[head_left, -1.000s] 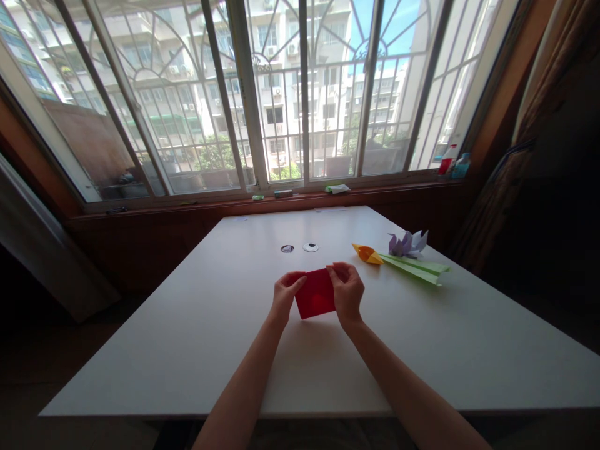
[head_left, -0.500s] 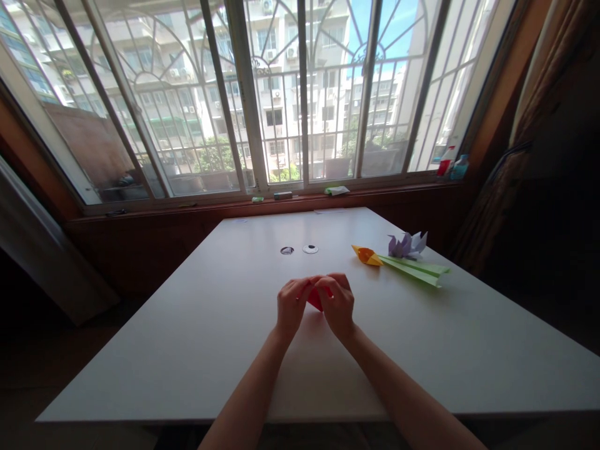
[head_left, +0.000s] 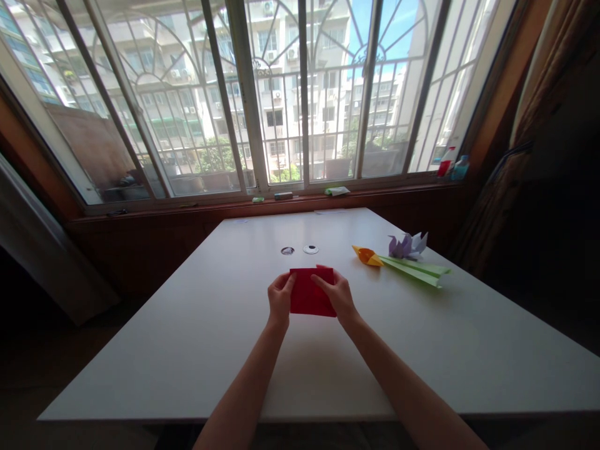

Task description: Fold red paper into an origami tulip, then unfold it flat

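A red sheet of paper (head_left: 309,297), roughly rectangular with straight edges, is held up between my two hands over the white table. My left hand (head_left: 280,297) pinches its left edge near the upper corner, thumb on the near face. On the other side, my right hand (head_left: 341,296) grips the right edge, its thumb lying across the front and its fingers mostly hidden behind. Whether the paper is one layer or folded, I cannot tell.
To the right on the white table (head_left: 197,350) lie a yellow folded paper boat (head_left: 368,255), a pleated green paper (head_left: 417,271) and purple folded paper figures (head_left: 407,245). Two round table holes (head_left: 310,249) sit beyond my hands. Small items line the window sill (head_left: 206,205).
The red paper, mostly covered by my hands before, now faces me as a flat rectangle. My hands have moved apart to its left and right edges.
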A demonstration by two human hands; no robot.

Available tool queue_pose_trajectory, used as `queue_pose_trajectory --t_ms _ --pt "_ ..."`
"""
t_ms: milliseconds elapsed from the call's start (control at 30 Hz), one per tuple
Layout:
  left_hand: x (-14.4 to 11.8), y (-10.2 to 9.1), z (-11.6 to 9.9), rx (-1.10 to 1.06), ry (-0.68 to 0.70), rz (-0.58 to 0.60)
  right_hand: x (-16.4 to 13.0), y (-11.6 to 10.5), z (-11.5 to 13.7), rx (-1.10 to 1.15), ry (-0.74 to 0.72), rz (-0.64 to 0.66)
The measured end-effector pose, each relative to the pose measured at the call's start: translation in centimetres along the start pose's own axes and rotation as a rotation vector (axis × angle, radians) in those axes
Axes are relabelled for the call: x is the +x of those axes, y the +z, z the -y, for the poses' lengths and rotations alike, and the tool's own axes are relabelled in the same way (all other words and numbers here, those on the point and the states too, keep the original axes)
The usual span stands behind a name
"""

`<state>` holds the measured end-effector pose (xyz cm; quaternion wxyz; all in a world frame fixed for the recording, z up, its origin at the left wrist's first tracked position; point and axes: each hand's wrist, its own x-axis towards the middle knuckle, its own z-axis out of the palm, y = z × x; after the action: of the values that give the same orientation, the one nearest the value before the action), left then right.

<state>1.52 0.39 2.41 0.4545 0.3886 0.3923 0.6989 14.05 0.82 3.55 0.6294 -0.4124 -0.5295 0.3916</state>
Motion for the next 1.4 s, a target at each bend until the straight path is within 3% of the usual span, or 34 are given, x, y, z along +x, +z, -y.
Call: queue_pose_trajectory --t_ms 133,567,833,1167,1400 --pt "0.2 -0.2 0.3 -0.025 -0.062 -0.025 -0.2 0.2 0.1 0.169 0.213 0.133" --pt "0.7 -0.5 0.9 -0.151 -0.201 0.027 0.1 0.2 -0.4 0.289 0.310 0.085" --pt "1.1 -0.7 1.4 -0.166 -0.210 0.027 0.3 0.0 -0.4 0.234 0.178 -0.005" --pt "0.9 -0.4 1.3 -0.181 -0.220 0.047 0.3 -0.3 -0.6 0.266 0.182 -0.022" --pt "1.0 -0.4 1.4 -0.170 -0.206 0.029 0.6 -0.5 -0.6 0.141 0.117 -0.109"
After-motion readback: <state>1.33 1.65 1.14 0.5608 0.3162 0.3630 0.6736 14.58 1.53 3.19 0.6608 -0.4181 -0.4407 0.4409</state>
